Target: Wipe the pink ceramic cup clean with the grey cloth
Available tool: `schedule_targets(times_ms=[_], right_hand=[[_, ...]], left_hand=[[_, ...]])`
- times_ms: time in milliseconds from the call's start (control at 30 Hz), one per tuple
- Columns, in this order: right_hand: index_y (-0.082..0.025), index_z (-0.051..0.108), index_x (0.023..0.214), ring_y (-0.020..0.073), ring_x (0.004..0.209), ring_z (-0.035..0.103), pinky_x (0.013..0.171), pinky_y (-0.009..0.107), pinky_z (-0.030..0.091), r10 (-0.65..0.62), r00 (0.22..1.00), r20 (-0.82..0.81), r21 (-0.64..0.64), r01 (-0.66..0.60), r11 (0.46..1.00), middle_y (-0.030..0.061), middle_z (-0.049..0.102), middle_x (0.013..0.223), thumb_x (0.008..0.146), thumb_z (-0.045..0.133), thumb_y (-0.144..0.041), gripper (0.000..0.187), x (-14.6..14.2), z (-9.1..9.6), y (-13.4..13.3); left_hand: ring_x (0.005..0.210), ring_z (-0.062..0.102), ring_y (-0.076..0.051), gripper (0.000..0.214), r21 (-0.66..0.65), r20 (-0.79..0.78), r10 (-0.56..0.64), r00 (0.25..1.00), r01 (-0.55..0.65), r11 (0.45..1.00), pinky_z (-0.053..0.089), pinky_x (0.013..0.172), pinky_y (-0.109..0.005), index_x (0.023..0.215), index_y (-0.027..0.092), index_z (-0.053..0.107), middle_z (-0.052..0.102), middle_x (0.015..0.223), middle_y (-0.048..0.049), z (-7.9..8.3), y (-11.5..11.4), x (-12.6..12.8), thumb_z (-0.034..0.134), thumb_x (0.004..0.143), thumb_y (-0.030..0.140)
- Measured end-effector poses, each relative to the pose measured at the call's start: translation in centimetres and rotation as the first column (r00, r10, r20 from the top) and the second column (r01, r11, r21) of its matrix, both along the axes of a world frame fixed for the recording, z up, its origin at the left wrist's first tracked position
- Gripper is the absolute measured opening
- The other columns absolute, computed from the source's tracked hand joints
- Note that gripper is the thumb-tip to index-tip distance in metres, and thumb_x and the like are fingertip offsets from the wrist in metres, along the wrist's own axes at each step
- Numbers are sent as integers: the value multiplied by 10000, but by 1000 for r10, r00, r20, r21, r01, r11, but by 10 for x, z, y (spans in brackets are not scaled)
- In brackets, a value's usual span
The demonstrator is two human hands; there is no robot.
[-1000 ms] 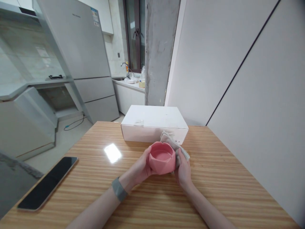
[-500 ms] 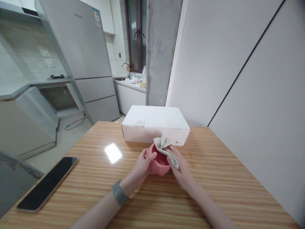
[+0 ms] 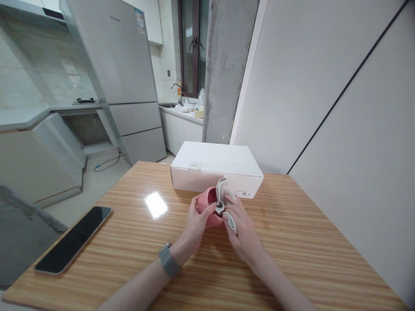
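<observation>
Carefully, or it slips

In front of the white cardboard box (image 3: 215,160), the left hand (image 3: 194,223) pinches a tilted pink faceted bowl (image 3: 213,221), thumb at its rim; the right hand (image 3: 241,226) clutches grey cloth (image 3: 221,196) at its mouth. Pushing hard could twist the bowl loose.

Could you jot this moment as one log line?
left fingers: holding pink bowl | right fingers: holding cloth at bowl's opening | behind: white box | phone: on table
</observation>
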State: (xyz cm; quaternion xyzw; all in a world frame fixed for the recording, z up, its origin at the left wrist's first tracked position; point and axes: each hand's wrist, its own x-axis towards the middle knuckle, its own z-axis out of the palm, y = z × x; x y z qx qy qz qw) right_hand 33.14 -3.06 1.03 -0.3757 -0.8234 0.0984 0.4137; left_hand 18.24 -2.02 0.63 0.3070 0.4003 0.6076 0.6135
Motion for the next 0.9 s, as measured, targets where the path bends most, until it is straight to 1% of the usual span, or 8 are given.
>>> schedule_targets(times_ms=[67,133,233,300,467,600,733,900], right_hand=[[-217,622,1005,279,1299,483,1187,603,209,-4,1000,-5,16,5,1000,89,683,1018,936,448,-160,196,0,-2,1],[-219,607,982,270,1266,507,1188,599,208,9,1000,-5,19,-9,1000,83,681,1001,935,440,-156,185,3,-4,4],[-222,598,1018,264,1189,556,1179,598,219,73,997,22,23,-74,997,80,686,987,938,427,-165,198,8,-2,8],[-229,601,1043,264,1115,588,1158,593,260,145,987,65,33,-148,988,78,690,967,935,419,-171,220,10,1,10],[-225,602,935,241,868,606,1030,547,420,272,958,95,98,-281,955,77,668,866,920,396,-176,212,10,16,6],[-227,572,844,223,748,562,903,491,487,292,953,85,77,-298,951,59,619,749,934,364,-192,229,12,20,4],[-225,551,778,221,727,531,848,451,479,209,965,157,86,-224,971,60,596,720,941,364,-197,249,12,12,7],[-213,539,691,229,699,497,682,387,436,16,970,243,189,-64,980,80,588,684,927,376,-194,287,3,3,10]], left_hand=[[974,655,-221,553,-9,76,-57,995,58,998,549,776,-317,1182,197,548,672,1144,-97,1,-1,0,772,701,354],[992,653,-233,514,-25,200,-193,961,202,979,554,771,-333,1202,185,573,675,1158,-101,2,1,-3,690,769,437],[896,675,-221,558,-108,336,-364,868,420,901,552,750,-324,1141,114,644,714,1049,-123,1,8,-12,513,853,574],[768,676,-189,579,-187,352,-395,849,477,859,539,694,-287,1074,100,679,732,923,-107,-2,12,-16,493,858,604],[827,668,-175,427,-98,333,-414,847,467,879,507,793,-269,1036,159,697,740,952,-55,-11,20,-16,586,847,525],[799,657,-183,420,-124,260,-496,829,538,834,499,784,-280,938,137,710,742,890,-59,-12,21,-17,578,846,525],[773,650,-182,401,-165,141,-419,897,439,883,515,682,-271,1001,143,706,742,916,-60,-9,18,-20,598,834,491],[790,657,-218,564,-31,123,-423,897,430,902,546,650,-326,1370,229,515,723,1042,-75,-2,7,-16,577,842,416]])
